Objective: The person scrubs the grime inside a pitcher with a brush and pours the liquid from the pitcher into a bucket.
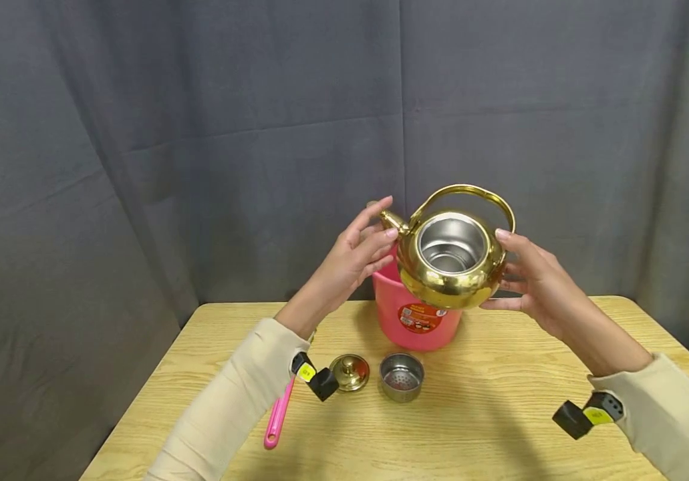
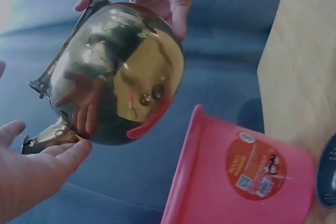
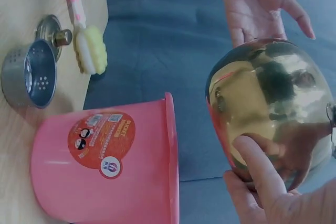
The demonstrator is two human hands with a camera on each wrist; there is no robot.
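Note:
A shiny gold kettle (image 1: 449, 284) with a raised arched handle is held up in the air, lidless, its steel inside facing the head view. My left hand (image 1: 359, 250) holds it at the spout (image 2: 50, 136). On the opposite side my right hand (image 1: 536, 284) grips the round body, thumb near the rim and fingers lower down. Behind and below the kettle, a pink bucket (image 1: 389, 310) with a red label stands on the table; the kettle hides part of its mouth.
On the wooden table (image 1: 500, 414) lie a gold lid (image 1: 350, 372) with a knob and a perforated metal strainer (image 1: 401, 377). A pink-handled brush (image 3: 90, 51) with a pale yellow head is left of them. A grey curtain (image 1: 296, 147) hangs behind the table.

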